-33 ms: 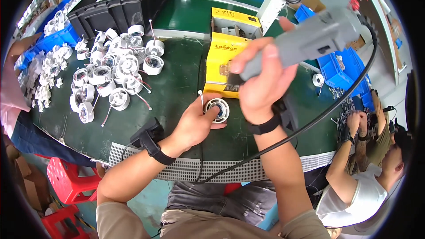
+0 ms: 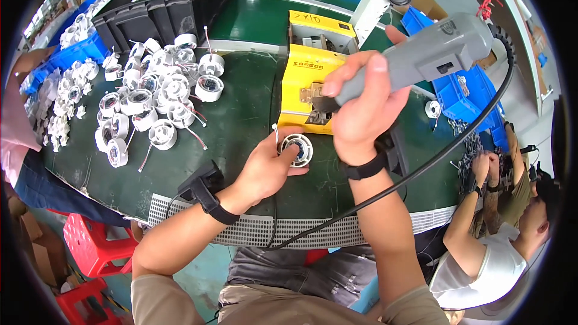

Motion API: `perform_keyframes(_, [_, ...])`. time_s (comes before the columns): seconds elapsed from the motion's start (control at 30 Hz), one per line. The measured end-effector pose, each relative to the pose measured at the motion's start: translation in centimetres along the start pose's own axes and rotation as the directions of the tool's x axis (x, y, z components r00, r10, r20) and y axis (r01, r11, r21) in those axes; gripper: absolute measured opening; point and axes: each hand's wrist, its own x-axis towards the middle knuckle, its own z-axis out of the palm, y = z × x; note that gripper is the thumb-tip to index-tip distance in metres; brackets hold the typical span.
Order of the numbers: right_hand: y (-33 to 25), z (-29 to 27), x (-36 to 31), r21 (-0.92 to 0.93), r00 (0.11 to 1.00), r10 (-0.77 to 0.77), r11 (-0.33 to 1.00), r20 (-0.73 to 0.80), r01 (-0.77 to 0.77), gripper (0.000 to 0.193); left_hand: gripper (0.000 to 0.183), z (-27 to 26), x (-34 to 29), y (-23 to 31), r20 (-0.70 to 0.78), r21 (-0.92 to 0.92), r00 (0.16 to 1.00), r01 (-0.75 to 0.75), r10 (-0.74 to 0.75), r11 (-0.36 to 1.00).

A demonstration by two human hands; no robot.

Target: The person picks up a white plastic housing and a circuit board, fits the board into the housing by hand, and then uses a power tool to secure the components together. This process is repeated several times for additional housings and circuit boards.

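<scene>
My left hand (image 2: 264, 167) is closed on a round white plastic housing (image 2: 307, 155) with a dark circuit board inside; its thumb reaches over the middle. A short wire with a white plug (image 2: 275, 126) rises beside the index finger. My right hand (image 2: 368, 108) grips a grey electric screwdriver (image 2: 439, 51) held at a slant, its black nose pointing down and left. That nose is at the front of a yellow screw feeder (image 2: 301, 75), close to its brass-coloured plate (image 2: 310, 94); whether they touch I cannot tell. The bit's tip is hard to make out.
Many similar white housings (image 2: 174, 87) with wires lie heaped left on the green table, beside small white parts (image 2: 63, 102). A black crate (image 2: 174, 18) stands behind. The screwdriver's black cable (image 2: 421, 168) crosses my right forearm. Blue bins (image 2: 457, 105) and a co-worker (image 2: 475, 259) are at right.
My right hand has moved slightly to the right with the screwdriver, which shows sharper now. More of the feeder's front is uncovered. My left hand and the housing are nearly still.
</scene>
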Motion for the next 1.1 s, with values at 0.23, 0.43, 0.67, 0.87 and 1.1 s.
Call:
perform_keyframes(0.23, [1.6,-0.8,0.4,-0.09,0.998,0.041,0.995,-0.042,-0.045,0.033,0.037,0.1,-0.1,0.4,-0.032,0.003,0.999,0.007,-0.007,1.0])
perform_keyframes(0.43, [1.9,-1.1,0.5,-0.129,0.998,0.054,0.99,-0.027,-0.057,0.029,0.037,0.3,-0.2,0.7,-0.029,0.024,0.999,0.017,-0.016,1.0])
perform_keyframes(0.67, [1.5,-1.2,-0.2,-0.106,0.996,0.088,0.991,0.002,-0.087,0.031,0.036,0.2,-0.2,0.7,-0.041,0.033,0.999,0.012,-0.01,0.999])
perform_keyframes(0.87, [-0.4,-1.3,-3.4,-0.029,0.975,0.216,0.976,0.056,-0.215,0.037,0.036,0.2,-0.2,0.8,-0.034,0.04,0.999,0.03,-0.028,0.999])
perform_keyframes(1.1, [0.0,-1.1,-4.9,-0.003,0.963,0.254,0.967,0.09,-0.255,0.038,0.034,0.5,-0.3,1.1,-0.042,0.059,0.999,-0.003,0.005,0.998])
